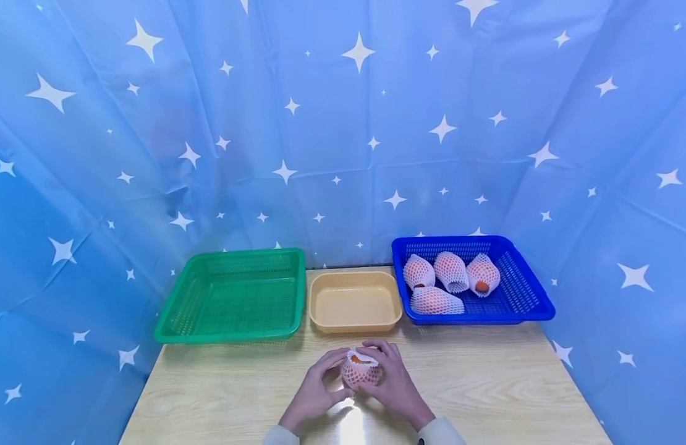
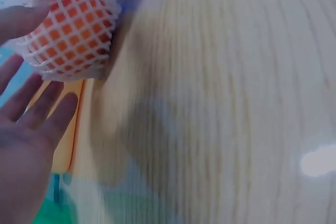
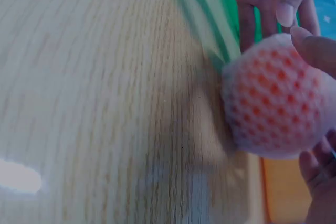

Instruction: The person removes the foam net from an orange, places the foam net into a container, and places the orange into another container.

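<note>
Above the table's near part is a round orange-red fruit [image 1: 361, 372] in a white foam net, whose open end shows the fruit's orange top. My right hand [image 1: 392, 378] grips it, thumb on the near side and fingers around the far side. In the right wrist view the netted fruit [image 3: 275, 98] sits between that thumb and the fingers. My left hand [image 1: 316, 384] is at the fruit's left side, palm away from it and fingertips right at the net's edge. Its fingers [image 2: 59, 116] look loosely extended in the left wrist view, beside the fruit [image 2: 73, 30].
A green basket [image 1: 232, 337] stands at the back left with nothing in it. Beside it is a bare beige tray [image 1: 354, 327]. The blue basket [image 1: 521, 303] at the right holds several net-wrapped fruits [image 1: 451, 272]. A blue starry curtain [image 1: 332, 136] hangs behind the wooden table [image 1: 209, 395].
</note>
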`<state>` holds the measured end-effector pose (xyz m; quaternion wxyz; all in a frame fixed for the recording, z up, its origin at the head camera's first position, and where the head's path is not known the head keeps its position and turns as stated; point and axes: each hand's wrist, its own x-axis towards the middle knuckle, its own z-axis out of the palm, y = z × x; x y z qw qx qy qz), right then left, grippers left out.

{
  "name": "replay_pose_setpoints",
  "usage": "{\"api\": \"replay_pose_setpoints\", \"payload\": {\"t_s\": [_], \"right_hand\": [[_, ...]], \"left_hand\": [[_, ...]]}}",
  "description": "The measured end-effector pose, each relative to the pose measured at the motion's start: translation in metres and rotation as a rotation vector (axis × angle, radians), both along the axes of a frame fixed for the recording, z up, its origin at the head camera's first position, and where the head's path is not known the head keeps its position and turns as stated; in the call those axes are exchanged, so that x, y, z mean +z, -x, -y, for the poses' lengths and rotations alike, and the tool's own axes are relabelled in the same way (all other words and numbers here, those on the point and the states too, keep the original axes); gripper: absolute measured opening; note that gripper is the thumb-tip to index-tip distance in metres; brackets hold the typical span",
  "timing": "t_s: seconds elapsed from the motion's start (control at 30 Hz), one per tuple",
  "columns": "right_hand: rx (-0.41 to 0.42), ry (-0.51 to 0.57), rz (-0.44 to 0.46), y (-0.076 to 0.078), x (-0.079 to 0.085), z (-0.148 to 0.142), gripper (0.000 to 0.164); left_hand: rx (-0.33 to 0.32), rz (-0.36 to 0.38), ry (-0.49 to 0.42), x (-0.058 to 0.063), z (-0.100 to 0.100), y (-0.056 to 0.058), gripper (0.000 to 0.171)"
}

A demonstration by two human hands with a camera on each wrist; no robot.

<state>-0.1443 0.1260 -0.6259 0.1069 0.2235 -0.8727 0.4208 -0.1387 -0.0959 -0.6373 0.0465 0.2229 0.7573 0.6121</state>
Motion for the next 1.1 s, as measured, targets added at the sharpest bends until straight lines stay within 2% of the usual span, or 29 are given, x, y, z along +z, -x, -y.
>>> {"api": "replay_pose_setpoints", "payload": {"t_s": [0.1,0.27,0.33,0.43,0.57,0.7,0.8,0.93,1.03,1.1], "right_hand": [[0.040,0.038,0.057,0.004,0.001,-0.002,0.074],[0.121,0.104,0.187,0.007,0.006,-0.006,0.071],[0.107,0.070,0.168,0.007,0.007,-0.007,0.065],[0.075,0.030,0.069,0.006,0.005,-0.007,0.052],[0.075,0.098,-0.018,0.004,0.003,-0.005,0.040],[0.049,0.199,-0.008,0.004,0.004,-0.001,0.039],[-0.012,0.221,-0.021,0.003,0.005,0.003,0.040],[-0.060,0.254,-0.034,0.000,0.005,0.006,0.042],[-0.049,0.285,-0.040,0.000,0.004,0.007,0.043],[-0.018,0.290,-0.047,0.000,0.003,0.007,0.046]], "left_hand": [[0.045,-0.011,0.039,0.000,-0.005,-0.001,0.080],[0.121,0.019,0.119,-0.001,-0.009,-0.001,0.084],[0.140,0.038,0.121,-0.001,-0.009,-0.001,0.080],[0.153,0.044,0.105,-0.001,-0.009,-0.002,0.071],[0.180,0.056,0.054,0.001,-0.011,-0.002,0.052],[0.233,0.048,0.020,0.006,-0.014,0.000,0.037],[0.265,0.032,0.018,0.009,-0.016,0.001,0.035],[0.301,0.047,0.030,0.015,-0.018,0.001,0.032],[0.313,0.067,-0.002,0.019,-0.017,0.001,0.025],[0.305,0.051,-0.033,0.022,-0.016,0.002,0.020]]}}
